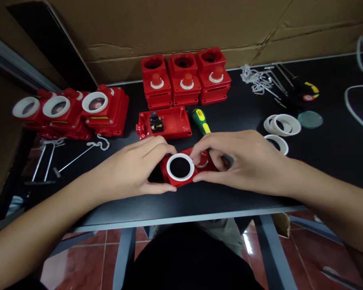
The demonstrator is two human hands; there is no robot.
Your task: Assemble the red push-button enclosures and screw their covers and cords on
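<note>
A red housing cover [185,182] lies near the table's front edge, between my hands. On its round opening sits a white ring [180,179], with black showing through the middle. My left hand [142,165] is closed on the cover's left end, thumb at the near edge and fingers at the far one. With thumb and index finger, my right hand [238,161] pinches at the ring's right side, while its other fingers curl over the cover's right end. Just behind lies an open red housing base [175,123] with a black switch block [156,123] inside. Beside it is a green-and-yellow screwdriver [201,120].
Several red boxes [186,90] stand along the cardboard wall, and others with white rings [105,117] stand at left, near small metal hammers [50,161]. At right lie loose white rings [287,125], a glass disc [310,119], tangled chains [257,78] and more tools [302,88].
</note>
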